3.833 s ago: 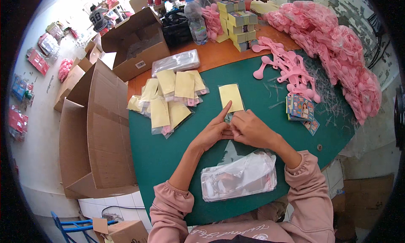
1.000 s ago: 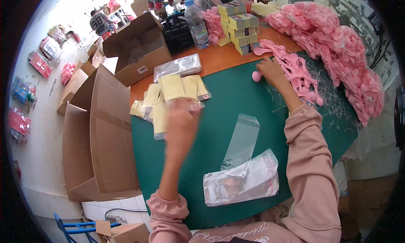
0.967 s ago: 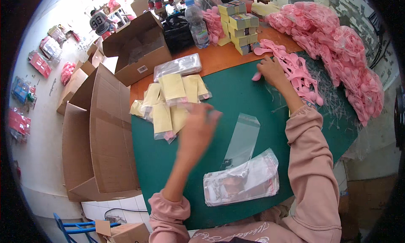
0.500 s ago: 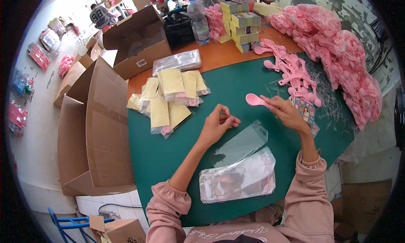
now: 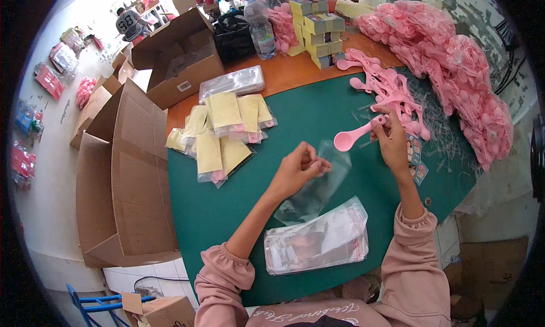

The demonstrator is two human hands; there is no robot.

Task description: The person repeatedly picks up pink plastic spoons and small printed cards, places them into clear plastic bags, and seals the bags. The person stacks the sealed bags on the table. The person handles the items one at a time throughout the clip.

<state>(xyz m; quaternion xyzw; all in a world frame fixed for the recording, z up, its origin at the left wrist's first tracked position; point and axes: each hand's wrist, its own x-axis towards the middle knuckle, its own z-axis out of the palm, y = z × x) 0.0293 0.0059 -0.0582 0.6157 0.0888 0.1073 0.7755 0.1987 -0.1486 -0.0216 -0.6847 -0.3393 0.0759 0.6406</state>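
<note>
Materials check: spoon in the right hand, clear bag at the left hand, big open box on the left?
Pink spoon: probably moulded plastic, smooth with a soft sheen; even colour.
Clear bag: thin glossy film, likely plastic; the green table surface shows through it. Exact polymer can't be told.
Big open box: looks like cardboard, matte; plain brown with folded flaps and crease lines.

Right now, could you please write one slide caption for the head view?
Right hand holds a pink spoon; left hand holds a clear bag above the green tabletop.
</note>
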